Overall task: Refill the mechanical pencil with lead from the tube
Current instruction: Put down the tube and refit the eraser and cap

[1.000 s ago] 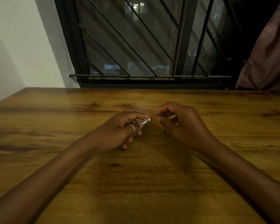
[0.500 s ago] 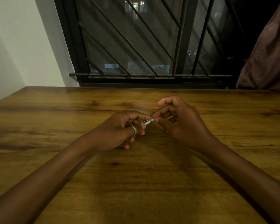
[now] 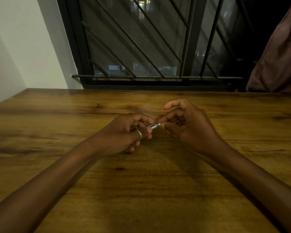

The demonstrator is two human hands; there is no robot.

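My left hand [image 3: 126,132], with a ring on one finger, is closed around a silver mechanical pencil [image 3: 154,126]. Only the pencil's end with a blue band and pale tip shows, pointing right. My right hand [image 3: 190,126] sits just to the right, thumb and middle fingers pinched together at that tip, index finger lifted. Whether a lead is between those fingertips is too small to tell. The lead tube is not visible. Both hands hover low over the wooden table [image 3: 141,190].
The table's far edge meets a barred window [image 3: 141,47] with a black frame. A white wall [image 3: 23,47] stands at the left. A dark reddish curtain [image 3: 279,56] hangs at the far right.
My right hand has closed in on the pencil's tip, its fingertips now touching it, and its index finger has lifted. The left hand has stayed nearly still.
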